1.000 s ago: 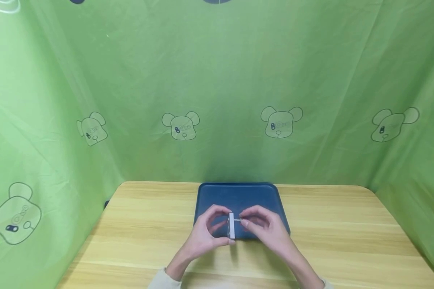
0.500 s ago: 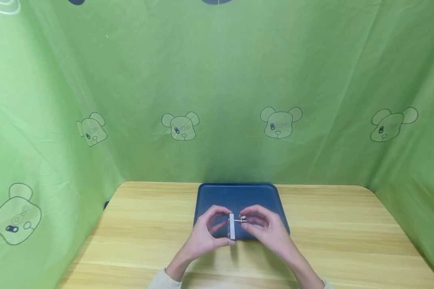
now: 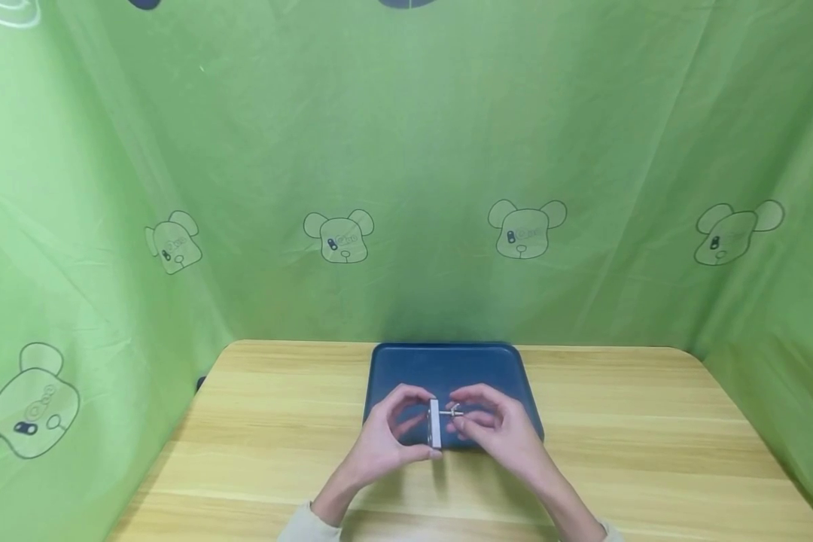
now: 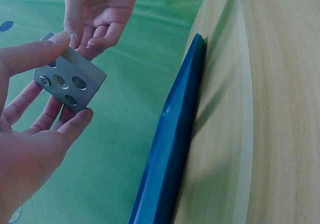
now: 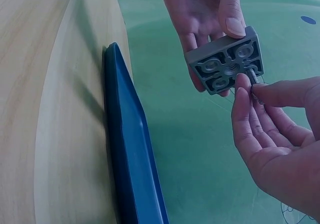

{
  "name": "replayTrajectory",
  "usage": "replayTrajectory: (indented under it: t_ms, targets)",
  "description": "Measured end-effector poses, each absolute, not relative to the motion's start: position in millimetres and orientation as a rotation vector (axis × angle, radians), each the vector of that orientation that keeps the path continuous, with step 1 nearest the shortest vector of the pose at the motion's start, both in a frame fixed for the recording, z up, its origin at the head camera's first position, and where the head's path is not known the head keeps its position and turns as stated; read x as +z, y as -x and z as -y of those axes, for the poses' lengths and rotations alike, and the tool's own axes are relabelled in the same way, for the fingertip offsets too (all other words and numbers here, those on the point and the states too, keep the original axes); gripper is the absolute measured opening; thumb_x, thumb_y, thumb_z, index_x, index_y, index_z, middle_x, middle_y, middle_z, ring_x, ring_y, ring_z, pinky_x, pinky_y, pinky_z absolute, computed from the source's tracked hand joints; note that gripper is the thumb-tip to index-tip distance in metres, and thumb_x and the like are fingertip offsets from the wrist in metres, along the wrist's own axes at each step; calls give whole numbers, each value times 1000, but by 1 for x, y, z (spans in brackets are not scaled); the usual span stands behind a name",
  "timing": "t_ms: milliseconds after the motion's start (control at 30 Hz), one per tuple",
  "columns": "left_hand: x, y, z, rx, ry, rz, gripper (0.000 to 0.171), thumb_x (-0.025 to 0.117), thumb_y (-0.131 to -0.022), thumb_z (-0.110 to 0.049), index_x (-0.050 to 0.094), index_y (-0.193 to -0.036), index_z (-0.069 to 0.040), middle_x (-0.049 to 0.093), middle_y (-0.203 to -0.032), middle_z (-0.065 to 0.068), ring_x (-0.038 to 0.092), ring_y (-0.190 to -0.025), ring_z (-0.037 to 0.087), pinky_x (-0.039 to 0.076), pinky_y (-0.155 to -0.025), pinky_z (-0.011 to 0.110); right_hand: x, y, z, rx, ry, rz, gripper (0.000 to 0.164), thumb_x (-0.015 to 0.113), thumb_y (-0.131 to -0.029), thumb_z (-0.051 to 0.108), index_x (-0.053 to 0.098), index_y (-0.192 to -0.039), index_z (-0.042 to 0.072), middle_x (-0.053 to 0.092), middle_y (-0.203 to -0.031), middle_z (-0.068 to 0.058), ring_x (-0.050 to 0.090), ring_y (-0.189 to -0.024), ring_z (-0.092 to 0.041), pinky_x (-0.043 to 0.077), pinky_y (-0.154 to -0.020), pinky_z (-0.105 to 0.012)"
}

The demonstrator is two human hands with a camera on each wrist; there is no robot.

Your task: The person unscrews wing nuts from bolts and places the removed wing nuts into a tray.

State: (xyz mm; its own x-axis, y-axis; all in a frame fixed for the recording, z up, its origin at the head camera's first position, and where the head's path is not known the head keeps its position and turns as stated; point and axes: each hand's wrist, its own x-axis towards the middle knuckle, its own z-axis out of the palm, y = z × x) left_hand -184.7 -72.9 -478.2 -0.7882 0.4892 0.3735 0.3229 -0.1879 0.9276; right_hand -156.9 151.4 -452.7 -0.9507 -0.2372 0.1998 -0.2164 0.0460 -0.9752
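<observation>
My left hand (image 3: 384,435) holds a grey square metal block (image 3: 435,424) on edge above the tray, thumb on one edge and fingers on the opposite one. In the left wrist view several round holes show in the block's face (image 4: 71,81), one with a screw head in it. The other face (image 5: 227,66), in the right wrist view, is ribbed and recessed. A threaded bolt (image 5: 252,75) sticks out of it toward my right hand (image 3: 497,421). On the bolt sits a small winged piece like a wing nut (image 3: 455,409); my right thumb and index fingertip pinch around it, partly hiding it.
A dark blue rimmed tray (image 3: 447,361) lies on the wooden table (image 3: 278,421), beneath and behind the hands. Green cloth (image 3: 413,150) with bear-face drawings hangs behind the table and along both sides.
My right fingers covered the winged piece a second ago, then spread off it; now the thumb lies close against it again. The left hand and the block have stayed in place.
</observation>
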Motion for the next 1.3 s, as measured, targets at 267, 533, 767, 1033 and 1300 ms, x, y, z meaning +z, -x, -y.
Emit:
replayTrajectory:
  t_ms: [267, 533, 767, 1033, 1300]
  targets:
    - [-479, 185, 73, 2127, -973, -1910, 69, 85, -68, 14, 57, -129, -3, 53, -133, 23, 55, -129, 28, 45, -116, 41, -454, 157, -151, -2094, 511, -2290, 26, 75, -90, 0, 66, -114, -6, 65, -118, -28, 74, -96, -29, 65, -85, -47]
    - [-480, 185, 72, 2122, -980, -1912, 69, 86, -68, 13, 58, -129, -5, 55, -132, 18, 55, -129, 30, 44, -116, 46, -454, 159, -152, -2089, 542, -2335, 17, 66, -100, 10, 69, -108, -5, 66, -114, -31, 73, -97, -29, 66, -80, -44]
    - [-481, 185, 72, 2127, -985, -1902, 70, 85, -68, 14, 56, -129, -2, 52, -133, 26, 55, -129, 31, 42, -117, 48, -453, 157, -152, -2080, 493, -2345, 16, 68, -99, 10, 69, -109, -2, 67, -113, -29, 73, -100, -30, 66, -82, -42]
    - [-480, 185, 72, 2124, -980, -1919, 70, 85, -67, 15, 57, -129, -3, 54, -132, 19, 55, -129, 30, 45, -116, 42, -452, 156, -150, -2090, 466, -2317, 25, 73, -94, 8, 67, -115, -5, 64, -118, -31, 71, -106, -29, 65, -88, -38]
    - [-479, 185, 73, 2130, -989, -1914, 70, 84, -67, 16, 56, -129, -1, 51, -134, 27, 55, -130, 29, 45, -116, 42, -455, 158, -152, -2056, 510, -2352, 33, 76, -89, 2, 66, -120, -4, 65, -121, -28, 72, -104, -28, 63, -90, -32]
